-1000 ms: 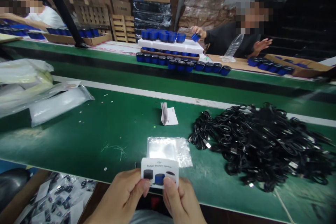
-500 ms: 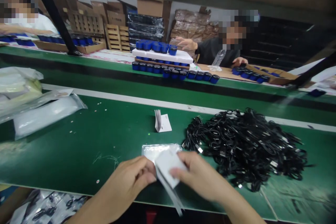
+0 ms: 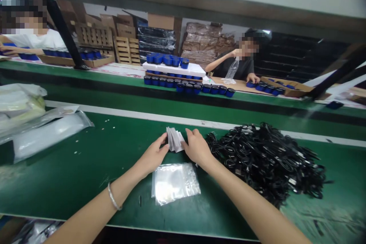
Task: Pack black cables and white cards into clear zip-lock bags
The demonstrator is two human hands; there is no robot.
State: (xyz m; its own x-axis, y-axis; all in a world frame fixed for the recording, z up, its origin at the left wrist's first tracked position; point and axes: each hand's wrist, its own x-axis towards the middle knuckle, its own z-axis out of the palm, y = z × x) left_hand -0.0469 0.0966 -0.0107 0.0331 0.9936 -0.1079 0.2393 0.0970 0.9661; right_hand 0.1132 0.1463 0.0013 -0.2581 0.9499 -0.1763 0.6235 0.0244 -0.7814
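A small stack of folded white leaflets (image 3: 174, 140) stands on the green table between my two hands. My left hand (image 3: 156, 153) is at its left side, thumb and fingers around the left edge. At the right side, my right hand (image 3: 197, 145) touches the leaflets with its fingertips. Just below my hands, clear plastic bags (image 3: 176, 183) lie flat on the table. A large tangled pile of black cables (image 3: 265, 160) is to the right of my right hand.
Filled plastic bags (image 3: 51, 133) lie at the left. Behind the green table (image 3: 114, 175), blue jars with black lids (image 3: 188, 87) line a raised ledge. Two people sit beyond it, near a plastic bottle (image 3: 232, 70) and cardboard trays. A shelf crosses overhead.
Both hands have moved forward from above the plastic bags to the leaflet stack. The leaflets they held are now with the stack, which is thicker. The plastic bags are uncovered.
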